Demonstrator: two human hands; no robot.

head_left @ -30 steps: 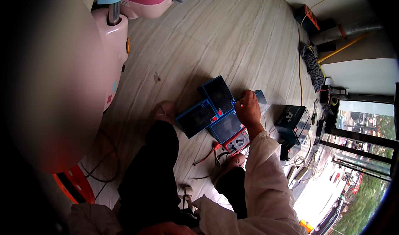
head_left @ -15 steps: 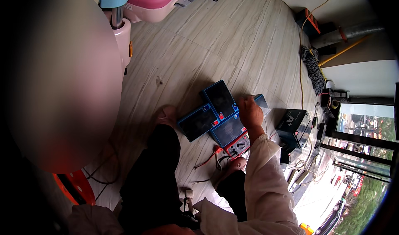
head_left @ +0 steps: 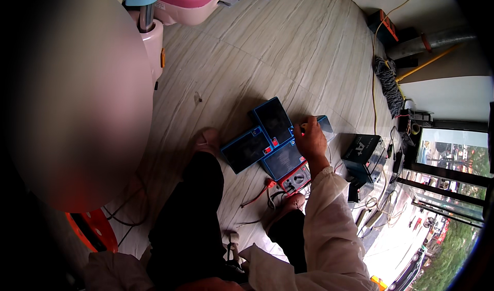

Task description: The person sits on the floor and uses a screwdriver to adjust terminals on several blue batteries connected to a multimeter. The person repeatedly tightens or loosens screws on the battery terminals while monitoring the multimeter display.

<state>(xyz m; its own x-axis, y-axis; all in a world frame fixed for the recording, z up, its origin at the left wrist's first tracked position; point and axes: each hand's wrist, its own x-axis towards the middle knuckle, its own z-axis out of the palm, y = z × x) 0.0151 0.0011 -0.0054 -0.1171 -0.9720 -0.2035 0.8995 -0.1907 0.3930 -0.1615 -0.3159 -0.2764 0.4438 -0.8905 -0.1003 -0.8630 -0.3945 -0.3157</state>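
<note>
Three dark, blue-edged batteries (head_left: 272, 120) lie touching in a cluster on the pale, streaked floor (head_left: 257, 39), small red and blue patches at their inner corners; measured from the right hand (head_left: 312, 140), they sit at ten, nine and eight o'clock. A fourth battery (head_left: 324, 127), partly covered by that hand, is just beyond it at one o'clock. The right hand hovers at the gap between the ten o'clock battery and this fourth one, fingers bent inward; whether they grasp anything small, I cannot tell. Of the left hand (head_left: 205, 285), only a dim patch shows at the lower edge, near six o'clock of the view, so its grip cannot be told. At seven o'clock from the right hand, a red-rimmed multimeter (head_left: 296, 179) with a round dial lies against the nearest battery, its markings too small to read; a red clip (head_left: 270, 183) with leads rests just beside it. Big pale lettering, turned sideways, marks the side of a dark box (head_left: 362, 149) at three o'clock, with finer print that blurs. Toward eleven o'clock, a pink machine (head_left: 198, 0) carries a small white label, also unreadable.
</note>
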